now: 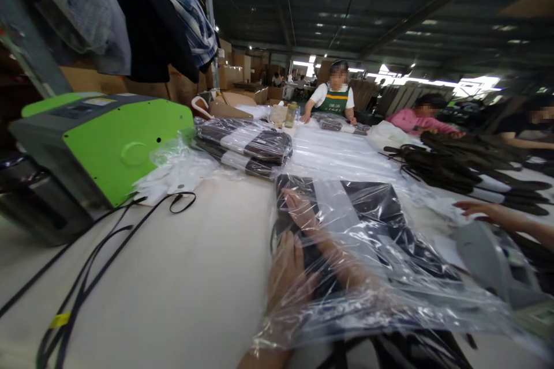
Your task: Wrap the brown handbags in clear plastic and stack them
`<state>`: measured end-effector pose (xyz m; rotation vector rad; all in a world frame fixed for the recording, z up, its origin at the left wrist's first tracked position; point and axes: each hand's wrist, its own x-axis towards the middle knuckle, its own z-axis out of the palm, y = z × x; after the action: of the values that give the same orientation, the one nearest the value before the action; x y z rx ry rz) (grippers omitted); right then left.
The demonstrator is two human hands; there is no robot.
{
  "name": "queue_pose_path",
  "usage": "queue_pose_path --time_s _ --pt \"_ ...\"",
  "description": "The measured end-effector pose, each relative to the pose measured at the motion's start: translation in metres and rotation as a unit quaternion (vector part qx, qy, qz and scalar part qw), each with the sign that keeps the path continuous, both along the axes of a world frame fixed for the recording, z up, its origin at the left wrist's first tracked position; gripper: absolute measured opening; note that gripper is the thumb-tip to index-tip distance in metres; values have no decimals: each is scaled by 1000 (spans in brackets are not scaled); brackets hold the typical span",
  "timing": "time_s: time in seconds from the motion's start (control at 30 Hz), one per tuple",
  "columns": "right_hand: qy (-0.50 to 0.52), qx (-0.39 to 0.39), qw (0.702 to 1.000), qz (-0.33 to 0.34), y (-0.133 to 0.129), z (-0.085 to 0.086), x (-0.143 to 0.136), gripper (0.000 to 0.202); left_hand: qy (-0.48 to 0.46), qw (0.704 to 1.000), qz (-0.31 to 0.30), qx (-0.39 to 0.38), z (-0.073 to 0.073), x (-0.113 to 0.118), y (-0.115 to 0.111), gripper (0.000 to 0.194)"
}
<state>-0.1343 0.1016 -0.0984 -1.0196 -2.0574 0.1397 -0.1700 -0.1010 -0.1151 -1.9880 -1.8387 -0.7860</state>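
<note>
A dark folded textile (pixel 372 202) with a pale band across it lies in a clear plastic bag (pixel 389 294) on the white table. Both my hands reach under the clear film. My left hand (pixel 289 271) rests at the near left edge of the textile, its fingers stretched out. Farther up, my right hand (pixel 300 210) lies flat on the textile near its far left corner, fingers extended. The bag's loose mouth spreads over both forearms toward me. Glare on the film partly blurs the fingers.
Bagged dark bundles (pixel 246 144) are stacked ahead, beside clear plastic sheets (pixel 341 153). A green-and-grey machine (pixel 125 138) stands left, with black cables (pixel 90 271) before it. At right are a co-worker's hand (pixel 489 213), a grey device (pixel 489 253) and dark straps (pixel 467 161). Other people work behind.
</note>
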Motion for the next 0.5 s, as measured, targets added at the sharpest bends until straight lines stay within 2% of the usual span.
queue_pose_path --time_s 0.13,0.3,0.37,0.5 --pt "-49 8 998 40 7 7 -4 43 -99 995 26 15 -19 4 -11 75" --pt "-122 -29 991 54 26 -6 -31 58 -248 969 -13 12 -30 12 -18 62" --pt "-132 -37 990 42 31 -10 -38 62 -258 966 -28 -11 -32 13 -17 59" --pt "-118 -33 992 5 32 -11 -47 66 -184 982 -22 -29 -42 9 -14 54"
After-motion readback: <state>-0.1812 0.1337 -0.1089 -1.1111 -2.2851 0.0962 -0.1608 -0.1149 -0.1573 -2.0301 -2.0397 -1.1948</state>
